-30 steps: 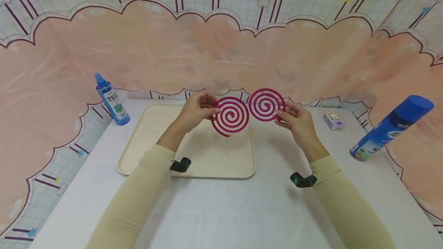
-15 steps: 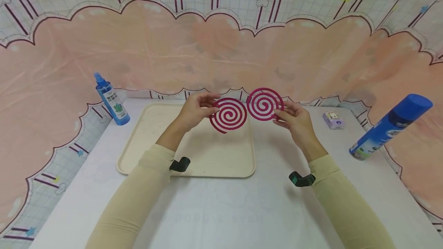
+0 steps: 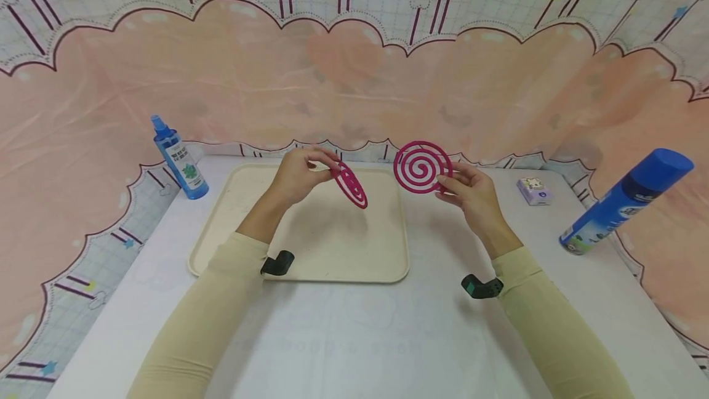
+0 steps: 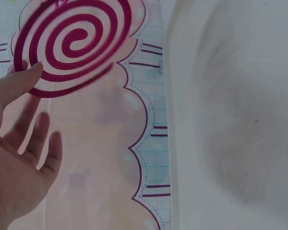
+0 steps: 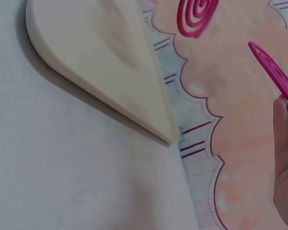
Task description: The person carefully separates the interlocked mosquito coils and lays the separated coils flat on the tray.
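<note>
Two magenta mosquito coils are held up in the air, one per hand. My left hand [image 3: 301,176] pinches the edge of the left coil [image 3: 351,186], which is tilted and seen nearly edge-on in the head view. Its spiral face shows in the left wrist view, the thumb pressing on the rim of the coil [image 4: 79,40] while other fingers hang loosely curved. To the right, my right hand [image 3: 471,193] pinches the right coil [image 3: 422,167] at its right rim, its spiral facing the head camera. The two coils are apart.
A cream tray [image 3: 332,266] lies on the white table [image 3: 354,337] below the left hand. A blue spray bottle [image 3: 180,159] stands at back left. At right are a small purple box [image 3: 534,191] and a tall blue aerosol can [image 3: 626,202]. Patterned cloth [image 3: 354,91] hangs behind.
My left hand has shifted slightly left and turned its coil from face-on to nearly edge-on, widening the gap between the coils. The right hand and its coil stay almost still.
</note>
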`<action>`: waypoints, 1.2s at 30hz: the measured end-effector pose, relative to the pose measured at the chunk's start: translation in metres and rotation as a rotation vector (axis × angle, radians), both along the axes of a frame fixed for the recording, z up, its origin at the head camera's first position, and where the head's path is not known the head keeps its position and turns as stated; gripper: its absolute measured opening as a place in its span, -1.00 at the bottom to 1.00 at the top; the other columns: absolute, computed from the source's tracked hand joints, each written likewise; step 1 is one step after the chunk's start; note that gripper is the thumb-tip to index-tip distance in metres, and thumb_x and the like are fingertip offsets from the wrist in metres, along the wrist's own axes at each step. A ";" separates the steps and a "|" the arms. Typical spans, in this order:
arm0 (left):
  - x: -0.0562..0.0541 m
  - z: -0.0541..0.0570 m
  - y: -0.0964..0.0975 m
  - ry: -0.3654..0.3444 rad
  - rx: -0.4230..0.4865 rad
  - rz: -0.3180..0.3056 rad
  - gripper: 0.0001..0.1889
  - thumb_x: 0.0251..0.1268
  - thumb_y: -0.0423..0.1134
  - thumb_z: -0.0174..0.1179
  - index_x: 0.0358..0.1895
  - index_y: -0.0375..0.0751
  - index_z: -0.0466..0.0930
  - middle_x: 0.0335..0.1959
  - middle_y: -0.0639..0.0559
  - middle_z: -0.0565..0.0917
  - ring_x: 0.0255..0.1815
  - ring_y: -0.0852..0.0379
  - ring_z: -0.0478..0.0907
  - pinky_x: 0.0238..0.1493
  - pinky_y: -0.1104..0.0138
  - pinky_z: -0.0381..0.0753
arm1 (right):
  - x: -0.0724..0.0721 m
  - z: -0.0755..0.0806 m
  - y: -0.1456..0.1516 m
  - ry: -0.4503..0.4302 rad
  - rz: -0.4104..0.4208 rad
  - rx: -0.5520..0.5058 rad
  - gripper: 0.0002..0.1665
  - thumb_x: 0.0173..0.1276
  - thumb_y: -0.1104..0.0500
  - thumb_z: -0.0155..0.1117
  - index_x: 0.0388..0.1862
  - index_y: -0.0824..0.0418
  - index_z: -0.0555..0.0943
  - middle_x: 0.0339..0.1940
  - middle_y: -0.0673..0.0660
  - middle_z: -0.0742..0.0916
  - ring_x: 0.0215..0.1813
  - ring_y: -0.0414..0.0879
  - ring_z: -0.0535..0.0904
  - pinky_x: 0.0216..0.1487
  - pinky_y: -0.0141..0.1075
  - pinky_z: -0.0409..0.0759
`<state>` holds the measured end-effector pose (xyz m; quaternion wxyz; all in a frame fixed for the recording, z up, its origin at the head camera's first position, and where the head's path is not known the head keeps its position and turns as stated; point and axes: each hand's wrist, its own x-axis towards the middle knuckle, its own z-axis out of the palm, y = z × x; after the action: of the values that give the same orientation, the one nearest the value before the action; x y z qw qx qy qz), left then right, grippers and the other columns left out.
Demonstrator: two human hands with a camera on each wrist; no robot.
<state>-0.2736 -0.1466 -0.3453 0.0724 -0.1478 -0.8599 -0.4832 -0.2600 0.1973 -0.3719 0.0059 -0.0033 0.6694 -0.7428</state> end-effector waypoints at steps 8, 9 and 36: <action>0.003 0.001 -0.005 -0.067 0.067 0.018 -0.87 0.26 -0.44 0.37 -0.14 -0.33 0.79 0.13 -0.12 0.67 -0.01 -0.04 0.75 0.03 0.33 0.78 | 0.002 -0.002 -0.002 -0.004 0.015 0.001 -0.61 0.42 0.19 0.37 0.18 0.12 0.54 -0.17 -0.13 0.78 -0.25 -0.29 0.79 -0.16 -0.39 0.78; 0.004 0.001 -0.006 -0.081 0.073 0.014 -0.86 0.27 -0.45 0.36 -0.13 -0.33 0.79 0.13 -0.14 0.69 0.00 -0.04 0.76 0.06 0.31 0.78 | 0.003 -0.002 -0.002 -0.003 0.016 0.003 -0.59 0.42 0.19 0.36 0.20 0.14 0.53 -0.17 -0.12 0.78 -0.25 -0.29 0.79 -0.16 -0.39 0.78; 0.009 0.001 -0.051 -0.134 0.069 0.129 -0.56 0.34 -0.49 0.26 0.28 -0.27 0.55 0.45 -0.20 0.40 0.16 -0.20 0.63 -0.10 0.28 0.79 | -0.010 -0.012 -0.021 -0.015 0.069 0.111 -0.37 0.41 0.19 0.37 0.42 0.19 0.42 -0.23 -0.15 0.79 -0.21 -0.27 0.80 -0.16 -0.36 0.79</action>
<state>-0.2647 -0.1976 -0.3446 0.0508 -0.0569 -0.8534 -0.5157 -0.2697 0.1765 -0.3842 0.0364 -0.0204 0.7091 -0.7039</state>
